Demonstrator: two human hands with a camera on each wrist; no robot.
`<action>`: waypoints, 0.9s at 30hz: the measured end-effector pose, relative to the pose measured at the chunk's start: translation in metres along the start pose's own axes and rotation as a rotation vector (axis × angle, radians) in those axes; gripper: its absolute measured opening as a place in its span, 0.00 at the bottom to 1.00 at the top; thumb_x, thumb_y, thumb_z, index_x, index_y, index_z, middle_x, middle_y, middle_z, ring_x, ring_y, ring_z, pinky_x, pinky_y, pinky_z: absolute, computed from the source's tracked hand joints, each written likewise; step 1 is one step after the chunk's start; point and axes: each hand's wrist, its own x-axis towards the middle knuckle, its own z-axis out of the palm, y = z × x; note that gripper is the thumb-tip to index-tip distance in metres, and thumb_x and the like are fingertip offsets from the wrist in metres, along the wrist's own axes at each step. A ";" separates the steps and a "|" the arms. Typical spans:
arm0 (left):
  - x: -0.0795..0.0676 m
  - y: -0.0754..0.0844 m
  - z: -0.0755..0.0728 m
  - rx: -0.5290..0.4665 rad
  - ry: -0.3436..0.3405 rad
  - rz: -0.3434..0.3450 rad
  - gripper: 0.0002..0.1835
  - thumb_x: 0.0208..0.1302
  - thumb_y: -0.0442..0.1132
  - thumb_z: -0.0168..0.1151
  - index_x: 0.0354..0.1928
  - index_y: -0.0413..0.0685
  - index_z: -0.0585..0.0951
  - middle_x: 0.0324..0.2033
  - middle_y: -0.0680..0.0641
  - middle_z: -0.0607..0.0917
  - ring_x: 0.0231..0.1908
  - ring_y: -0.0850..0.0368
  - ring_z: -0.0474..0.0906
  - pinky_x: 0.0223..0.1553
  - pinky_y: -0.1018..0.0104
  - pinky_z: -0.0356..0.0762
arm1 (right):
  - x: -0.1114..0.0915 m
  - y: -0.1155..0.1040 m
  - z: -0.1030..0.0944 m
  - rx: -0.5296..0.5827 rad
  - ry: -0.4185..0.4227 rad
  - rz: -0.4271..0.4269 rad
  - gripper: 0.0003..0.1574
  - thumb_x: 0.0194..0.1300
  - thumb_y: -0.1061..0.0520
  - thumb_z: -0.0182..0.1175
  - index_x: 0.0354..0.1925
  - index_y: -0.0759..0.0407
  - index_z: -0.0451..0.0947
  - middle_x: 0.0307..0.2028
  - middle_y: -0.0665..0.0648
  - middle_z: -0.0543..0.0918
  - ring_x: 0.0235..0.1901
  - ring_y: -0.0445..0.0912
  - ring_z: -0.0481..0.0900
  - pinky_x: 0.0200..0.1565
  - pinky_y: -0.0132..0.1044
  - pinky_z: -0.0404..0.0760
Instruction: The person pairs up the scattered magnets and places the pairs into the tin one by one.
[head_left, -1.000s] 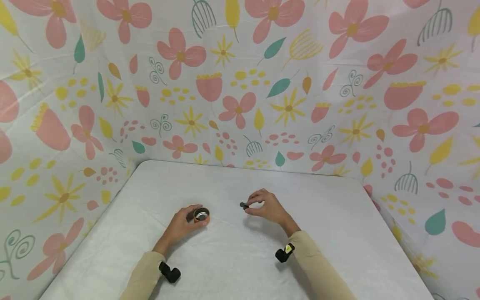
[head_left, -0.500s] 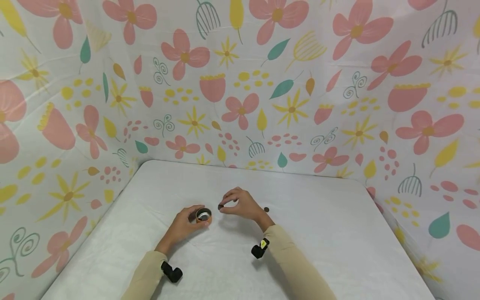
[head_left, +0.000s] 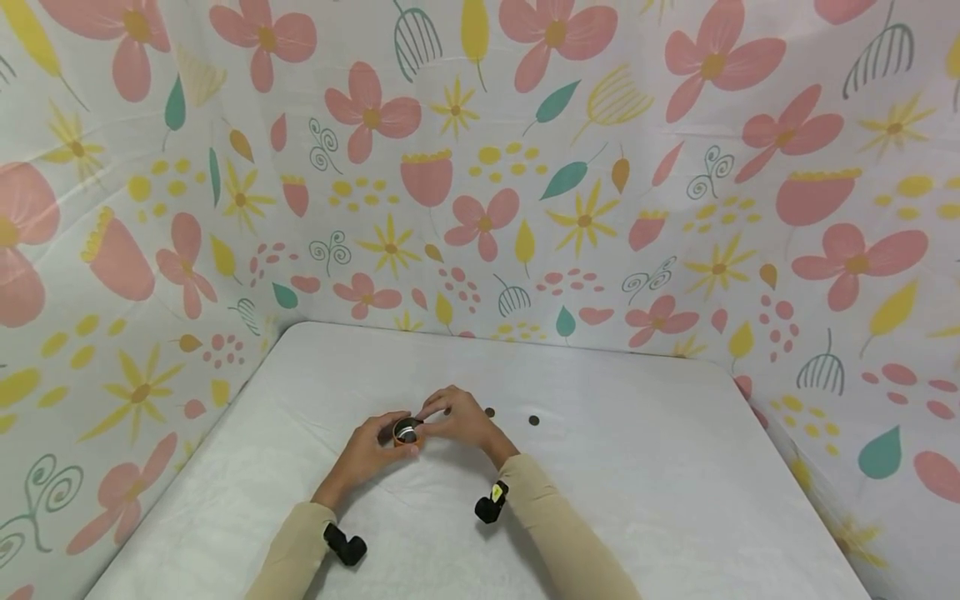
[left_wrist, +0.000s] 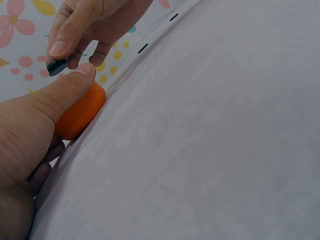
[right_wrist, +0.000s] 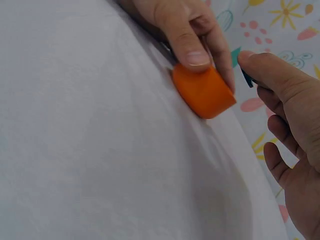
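A small orange cup (head_left: 407, 442) is held mouth upward at the white table (head_left: 637, 467) by the left hand (head_left: 363, 454); the thumb is laid along its near side and the fingers are curved round the far side. Something dark is seen inside over the silvery bottom, but what it is cannot be told.

A dark disc (left_wrist: 57, 67) is pinched by its edge between thumb and forefinger of the right hand (head_left: 463, 421), with the other fingers loosely bent. It is held right beside the cup's rim, apparently above it. Beyond the right hand, a nearer disc (head_left: 490, 412) and a farther disc (head_left: 534, 420) are left lying flat on the table.

The step in hand is judged to be the dropping of the pinched disc into the cup. For the next move, the disc would need to be brought over the mouth and the pinch eased, while the cup is kept steady by the left hand.
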 end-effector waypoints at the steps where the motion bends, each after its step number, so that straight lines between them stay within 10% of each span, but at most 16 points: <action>1: 0.000 0.000 0.001 -0.003 -0.001 -0.001 0.39 0.58 0.52 0.77 0.68 0.44 0.76 0.63 0.44 0.80 0.63 0.46 0.77 0.63 0.49 0.76 | 0.000 0.000 0.002 0.008 0.002 0.002 0.11 0.58 0.49 0.78 0.40 0.49 0.93 0.44 0.46 0.88 0.48 0.41 0.79 0.48 0.36 0.79; 27: -0.001 0.001 0.002 0.002 0.007 -0.018 0.38 0.57 0.53 0.78 0.68 0.47 0.77 0.62 0.47 0.81 0.63 0.48 0.77 0.64 0.50 0.75 | -0.011 0.003 0.004 0.103 0.008 0.027 0.19 0.61 0.46 0.75 0.50 0.47 0.89 0.48 0.43 0.85 0.51 0.50 0.80 0.48 0.43 0.80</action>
